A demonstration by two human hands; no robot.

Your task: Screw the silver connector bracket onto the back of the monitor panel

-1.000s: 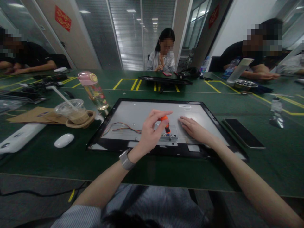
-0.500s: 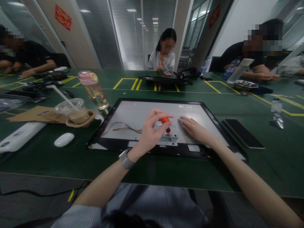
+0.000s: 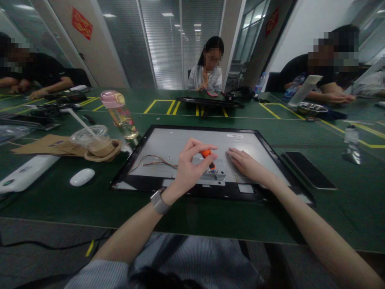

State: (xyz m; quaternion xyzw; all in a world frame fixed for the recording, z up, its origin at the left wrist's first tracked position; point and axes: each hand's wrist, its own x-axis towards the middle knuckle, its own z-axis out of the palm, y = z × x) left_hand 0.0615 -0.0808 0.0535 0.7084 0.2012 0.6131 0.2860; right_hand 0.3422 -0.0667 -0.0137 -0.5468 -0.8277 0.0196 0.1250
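Orange-and-black screwdriver [image 3: 206, 153] is leaning over the metal bracket [image 3: 221, 176] on the gray panel [image 3: 192, 134]; tip contact unclear. Left hand [image 3: 190, 168] is grasping its handle between thumb and fingers. Right hand [image 3: 246, 164] is lying flat on the panel, gripping nothing. Wires [image 3: 161, 161] are trailing leftward. Beyond the frame, a white mouse [image 3: 82, 177] is resting left, a phone [image 3: 309, 170] right.

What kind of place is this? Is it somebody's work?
Probably an office room used for hands-on work: there's a glass partition with blinds, a big green table marked with yellow lines, and an orange screwdriver over a flat panel.
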